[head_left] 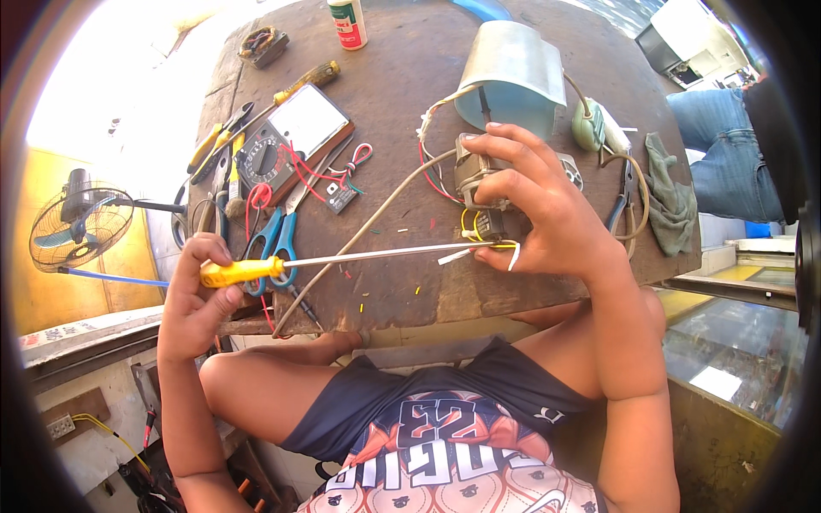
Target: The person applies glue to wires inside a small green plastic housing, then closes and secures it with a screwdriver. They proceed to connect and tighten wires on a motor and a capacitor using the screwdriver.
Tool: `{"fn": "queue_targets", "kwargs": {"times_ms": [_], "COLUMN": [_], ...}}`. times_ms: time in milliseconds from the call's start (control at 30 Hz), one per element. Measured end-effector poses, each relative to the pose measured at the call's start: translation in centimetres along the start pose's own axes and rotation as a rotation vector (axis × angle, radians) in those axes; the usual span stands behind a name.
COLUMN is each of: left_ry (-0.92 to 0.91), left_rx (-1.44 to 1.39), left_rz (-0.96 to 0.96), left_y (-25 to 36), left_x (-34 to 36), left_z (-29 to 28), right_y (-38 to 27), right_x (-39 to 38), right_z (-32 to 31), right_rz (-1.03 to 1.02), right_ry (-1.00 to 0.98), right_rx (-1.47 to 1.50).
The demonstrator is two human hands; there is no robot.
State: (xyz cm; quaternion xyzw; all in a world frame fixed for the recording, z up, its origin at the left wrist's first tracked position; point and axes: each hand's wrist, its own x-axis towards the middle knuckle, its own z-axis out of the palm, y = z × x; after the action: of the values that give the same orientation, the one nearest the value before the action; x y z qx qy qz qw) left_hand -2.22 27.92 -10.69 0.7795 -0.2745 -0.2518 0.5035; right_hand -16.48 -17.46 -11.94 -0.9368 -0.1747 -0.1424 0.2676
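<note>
My left hand (195, 295) is closed around the yellow handle of a long screwdriver (376, 255), which lies level across the front of the table. The screwdriver's tip reaches the fingertips of my right hand (547, 205). My right hand grips a small electric motor (470, 175) with a metal body, thumb below and fingers over its top. A small black block (491, 226) with yellow wires sits at the motor's lower side, beside my thumb. White sleeving (454, 256) sticks out near the tip. The palm hides part of the motor. A grey cable (376, 218) runs from it towards the table's front edge.
At the left lie an analog multimeter (267, 158), teal-handled scissors (280, 235), pliers (205, 152) and another screwdriver (310, 79). A pale blue housing (513, 77) stands behind the motor; a green cloth (669, 197) lies at right, near another person's jeans (723, 154). A standing fan (81, 222) is beyond the left edge.
</note>
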Motion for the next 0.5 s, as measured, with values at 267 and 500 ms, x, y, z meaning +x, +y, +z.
{"fn": "queue_targets", "kwargs": {"times_ms": [267, 500], "left_ry": [0.023, 0.104], "left_rx": [0.119, 0.092], "left_rz": [0.026, -0.005], "left_y": [-0.1, -0.9], "left_x": [-0.7, -2.4], "left_z": [1.3, 2.5], "right_y": [0.2, -0.2], "right_x": [-1.0, -1.3], "right_z": [0.7, 0.9], "right_rz": [0.02, 0.031], "right_ry": [-0.02, -0.003], "right_rx": [-0.038, -0.036]}}
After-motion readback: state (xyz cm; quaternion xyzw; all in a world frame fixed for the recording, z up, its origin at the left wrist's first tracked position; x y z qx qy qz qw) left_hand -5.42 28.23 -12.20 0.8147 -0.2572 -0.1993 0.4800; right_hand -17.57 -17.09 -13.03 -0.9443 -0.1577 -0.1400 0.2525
